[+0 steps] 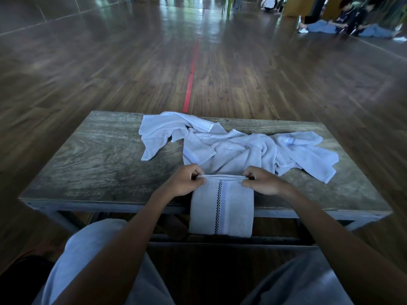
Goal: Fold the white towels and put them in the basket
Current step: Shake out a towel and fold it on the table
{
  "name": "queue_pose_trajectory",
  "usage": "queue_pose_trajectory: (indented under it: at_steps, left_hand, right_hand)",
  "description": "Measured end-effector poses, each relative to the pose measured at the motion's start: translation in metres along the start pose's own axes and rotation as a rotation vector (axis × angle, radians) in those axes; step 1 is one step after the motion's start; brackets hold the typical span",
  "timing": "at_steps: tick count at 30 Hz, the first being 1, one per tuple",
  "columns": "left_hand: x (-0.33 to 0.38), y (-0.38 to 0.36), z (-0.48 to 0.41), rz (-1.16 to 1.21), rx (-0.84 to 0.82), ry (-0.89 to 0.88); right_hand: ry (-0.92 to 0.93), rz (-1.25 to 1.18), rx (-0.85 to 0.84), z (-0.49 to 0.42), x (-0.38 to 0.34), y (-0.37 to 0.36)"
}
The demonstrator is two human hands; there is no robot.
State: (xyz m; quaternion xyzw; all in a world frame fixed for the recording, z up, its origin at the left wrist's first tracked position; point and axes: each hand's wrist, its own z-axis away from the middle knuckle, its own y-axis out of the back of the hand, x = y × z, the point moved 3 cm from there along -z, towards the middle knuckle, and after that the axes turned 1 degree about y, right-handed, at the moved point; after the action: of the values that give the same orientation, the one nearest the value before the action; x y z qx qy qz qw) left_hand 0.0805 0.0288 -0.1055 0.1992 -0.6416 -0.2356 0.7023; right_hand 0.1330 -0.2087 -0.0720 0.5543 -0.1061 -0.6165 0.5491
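Note:
A white towel (229,208) with a black checkered stripe hangs doubled over the near edge of the wooden table (92,155). My left hand (186,182) pinches its top left corner. My right hand (263,182) pinches the top right corner, so the upper edge is stretched between both hands. Behind them a heap of several unfolded white towels (233,148) lies crumpled across the back half of the table. No basket is in view.
The table stands on a dark wooden floor with a red line (191,78) running away from it. My knees in light trousers (88,249) sit below the near edge. Several people (343,20) sit on the floor far off at the upper right.

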Motion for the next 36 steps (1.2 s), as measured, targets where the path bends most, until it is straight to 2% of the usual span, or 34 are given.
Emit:
queue_pose_trajectory:
  at_steps: [7, 10, 14, 16, 18, 20, 23, 28, 33, 36]
  left_hand:
    - [0.001, 0.007, 0.006, -0.018, 0.093, -0.082]
    - [0.002, 0.007, 0.006, -0.066, 0.129, -0.089]
    - [-0.004, 0.000, 0.008, -0.179, 0.167, -0.050]
    - [-0.003, -0.001, 0.009, -0.228, 0.214, -0.015]
    - [-0.001, -0.003, 0.008, -0.275, 0.260, 0.009]
    - [0.002, -0.003, 0.009, -0.343, 0.317, 0.018]
    - [0.003, -0.002, 0.013, -0.377, 0.407, 0.022]
    - [0.002, 0.004, 0.031, -0.120, 0.495, 0.180]
    - [-0.003, -0.010, 0.069, 0.083, 0.336, 0.319]
    - [-0.002, -0.026, 0.087, 0.216, 0.276, 0.286]
  right_hand:
    - [0.037, -0.066, 0.012, -0.003, -0.003, 0.007]
    - [0.040, -0.111, 0.079, -0.010, 0.003, 0.001]
    - [0.058, 0.184, 0.297, -0.011, 0.002, -0.016]
    - [0.120, 0.344, 0.471, -0.002, -0.012, -0.022]
    - [0.218, 0.403, 0.585, 0.011, -0.027, -0.034]
    - [0.275, 0.462, 0.509, 0.017, -0.035, -0.055]
    - [0.211, 0.528, 0.314, 0.011, -0.027, -0.076]
    - [0.132, 0.550, 0.252, -0.014, -0.022, -0.064]
    - [0.102, 0.603, 0.239, -0.031, -0.029, -0.050]
    - [0.150, 0.686, 0.386, -0.027, -0.043, -0.047]
